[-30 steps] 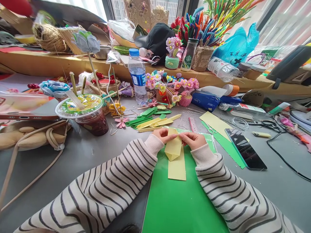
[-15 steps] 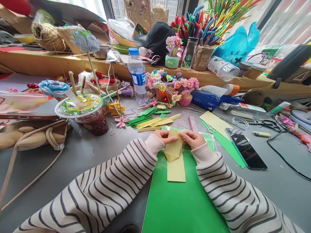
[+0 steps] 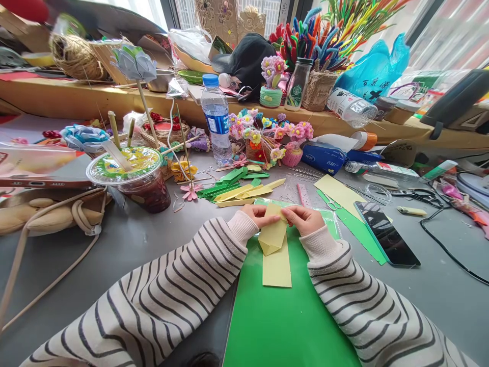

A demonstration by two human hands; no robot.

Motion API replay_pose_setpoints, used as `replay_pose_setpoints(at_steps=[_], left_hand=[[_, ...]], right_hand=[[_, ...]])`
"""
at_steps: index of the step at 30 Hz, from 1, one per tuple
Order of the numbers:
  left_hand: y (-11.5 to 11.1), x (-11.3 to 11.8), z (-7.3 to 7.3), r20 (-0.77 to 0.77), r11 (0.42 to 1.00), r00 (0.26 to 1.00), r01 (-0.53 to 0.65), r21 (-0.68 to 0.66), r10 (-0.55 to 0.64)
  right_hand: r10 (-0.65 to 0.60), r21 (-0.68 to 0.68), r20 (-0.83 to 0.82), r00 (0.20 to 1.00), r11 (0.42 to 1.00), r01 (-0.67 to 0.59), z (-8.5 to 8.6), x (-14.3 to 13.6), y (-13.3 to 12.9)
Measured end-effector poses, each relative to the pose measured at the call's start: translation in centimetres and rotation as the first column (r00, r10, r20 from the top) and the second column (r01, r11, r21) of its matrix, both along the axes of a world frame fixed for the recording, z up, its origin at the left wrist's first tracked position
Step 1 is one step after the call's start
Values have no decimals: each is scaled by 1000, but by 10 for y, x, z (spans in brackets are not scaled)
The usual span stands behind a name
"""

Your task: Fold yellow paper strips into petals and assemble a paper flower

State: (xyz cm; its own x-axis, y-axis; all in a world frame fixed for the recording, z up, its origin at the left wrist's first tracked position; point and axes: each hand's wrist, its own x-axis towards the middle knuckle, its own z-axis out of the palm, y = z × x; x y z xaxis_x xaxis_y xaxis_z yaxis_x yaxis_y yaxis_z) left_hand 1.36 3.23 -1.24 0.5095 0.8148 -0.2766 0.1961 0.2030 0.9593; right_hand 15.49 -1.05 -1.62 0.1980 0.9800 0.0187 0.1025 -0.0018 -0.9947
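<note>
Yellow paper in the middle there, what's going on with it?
The left hand and right hand pinch the folded yellow paper near its top, above the green sheet. A flat yellow strip shows beneath it. Green folded pieces and yellow folded pieces lie just beyond.

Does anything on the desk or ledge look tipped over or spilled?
A labelled bottle lies sideways on the ledge, and a clear bottle sideways on the desk, odd since the blue-capped bottle stands upright. No spill shows.
</note>
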Motion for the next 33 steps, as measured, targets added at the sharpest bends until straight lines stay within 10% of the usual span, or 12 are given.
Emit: replay_pose_setpoints(at_steps=[33], left_hand=[[2,-2,-5,-27,995,997,72,69,-70]], right_hand=[[65,3,80,995,998,-66,2,-1,-1]])
